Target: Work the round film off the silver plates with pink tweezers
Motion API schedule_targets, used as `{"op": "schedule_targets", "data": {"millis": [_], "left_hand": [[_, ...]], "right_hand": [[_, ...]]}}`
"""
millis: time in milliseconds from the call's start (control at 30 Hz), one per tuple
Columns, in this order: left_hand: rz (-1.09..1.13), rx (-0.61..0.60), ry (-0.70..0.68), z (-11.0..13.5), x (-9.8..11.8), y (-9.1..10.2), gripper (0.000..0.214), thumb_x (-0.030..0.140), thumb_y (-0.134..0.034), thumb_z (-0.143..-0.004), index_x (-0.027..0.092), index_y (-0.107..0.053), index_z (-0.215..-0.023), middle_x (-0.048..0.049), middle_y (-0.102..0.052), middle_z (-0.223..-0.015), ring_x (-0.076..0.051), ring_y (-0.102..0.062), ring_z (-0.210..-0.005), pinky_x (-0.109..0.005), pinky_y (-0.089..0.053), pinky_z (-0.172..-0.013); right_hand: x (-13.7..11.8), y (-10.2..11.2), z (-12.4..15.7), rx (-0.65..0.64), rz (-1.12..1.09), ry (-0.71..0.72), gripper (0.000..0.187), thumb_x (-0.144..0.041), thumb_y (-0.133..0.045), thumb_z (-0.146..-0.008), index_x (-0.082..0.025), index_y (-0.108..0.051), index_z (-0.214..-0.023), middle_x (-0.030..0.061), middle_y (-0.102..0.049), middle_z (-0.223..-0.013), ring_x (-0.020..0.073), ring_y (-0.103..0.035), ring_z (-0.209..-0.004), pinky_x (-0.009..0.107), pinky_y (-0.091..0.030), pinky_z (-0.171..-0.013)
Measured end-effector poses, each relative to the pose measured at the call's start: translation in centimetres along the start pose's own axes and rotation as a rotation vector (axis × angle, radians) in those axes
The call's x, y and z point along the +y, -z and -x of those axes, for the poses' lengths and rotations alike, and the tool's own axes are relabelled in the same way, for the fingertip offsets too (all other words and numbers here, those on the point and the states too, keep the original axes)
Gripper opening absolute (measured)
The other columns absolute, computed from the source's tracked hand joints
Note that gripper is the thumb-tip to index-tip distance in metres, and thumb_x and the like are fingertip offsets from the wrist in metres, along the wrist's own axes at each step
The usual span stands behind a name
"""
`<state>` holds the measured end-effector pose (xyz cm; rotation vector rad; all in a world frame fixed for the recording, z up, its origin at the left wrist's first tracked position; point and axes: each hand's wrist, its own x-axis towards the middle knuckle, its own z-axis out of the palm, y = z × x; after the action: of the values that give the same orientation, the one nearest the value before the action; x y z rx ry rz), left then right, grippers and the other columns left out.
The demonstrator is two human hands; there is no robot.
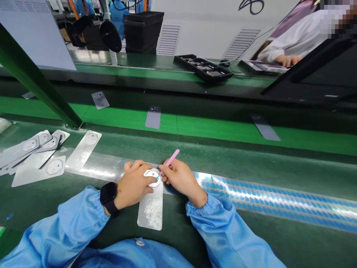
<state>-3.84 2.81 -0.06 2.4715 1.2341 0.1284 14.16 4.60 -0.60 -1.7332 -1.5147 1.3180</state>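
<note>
A light grey phone back cover with a round camera ring lies on the bench in front of me. My left hand is closed over its upper left part, with fingertips on the ring and the thumb at the left edge. My right hand pinches pink tweezers, slanted, with their tip down at the ring. A small blue bit shows at the tip, beside my left finger. Under my right wrist a clear strip of blue round stickers runs off to the right.
At the left lie a single phone back cover and a fanned pile of several more. Other covers, one at centre, lie on the green belt behind. A green post slants at left; a black tray sits beyond.
</note>
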Motion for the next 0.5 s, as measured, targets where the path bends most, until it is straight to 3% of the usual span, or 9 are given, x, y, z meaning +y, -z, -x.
{"op": "schedule_targets", "data": {"millis": [100, 300, 500], "left_hand": [[-0.049, 0.002, 0.002, 0.2, 0.3, 0.1, 0.019, 0.031, -0.07, -0.08, 0.033, -0.069, -0.098, -0.003, -0.058, -0.122, -0.028, -0.042, -0.111, -0.045, -0.03, -0.086], [-0.091, -0.011, 0.039, 0.3, 0.8, 0.1, 0.022, 0.03, -0.068, -0.081, 0.032, -0.068, -0.103, -0.0051, -0.055, -0.127, -0.03, -0.042, -0.114, -0.046, -0.032, -0.088], [-0.122, -0.014, 0.048, 0.4, 1.1, 0.2, 0.024, 0.03, -0.069, -0.08, 0.031, -0.068, -0.104, -0.0061, -0.055, -0.128, -0.032, -0.042, -0.115, -0.047, -0.033, -0.086]], "right_hand": [[0.2, 0.1, -0.1, -0.002, -0.06, -0.005, 0.013, -0.023, -0.059, -0.079, -0.018, -0.057, -0.067, -0.0006, -0.064, -0.051, 0.0128, -0.061, -0.045, 0.021, -0.046, -0.044], [0.5, 0.6, -0.7, -0.032, -0.44, -0.077, 0.021, -0.026, -0.057, -0.08, -0.016, -0.056, -0.062, -0.0022, -0.058, -0.042, 0.0085, -0.052, -0.033, 0.018, -0.042, -0.037], [0.6, 0.7, -0.8, -0.038, -0.524, -0.073, 0.02, -0.024, -0.061, -0.077, -0.014, -0.057, -0.061, -0.0017, -0.058, -0.041, 0.0077, -0.051, -0.032, 0.017, -0.042, -0.035]]}}
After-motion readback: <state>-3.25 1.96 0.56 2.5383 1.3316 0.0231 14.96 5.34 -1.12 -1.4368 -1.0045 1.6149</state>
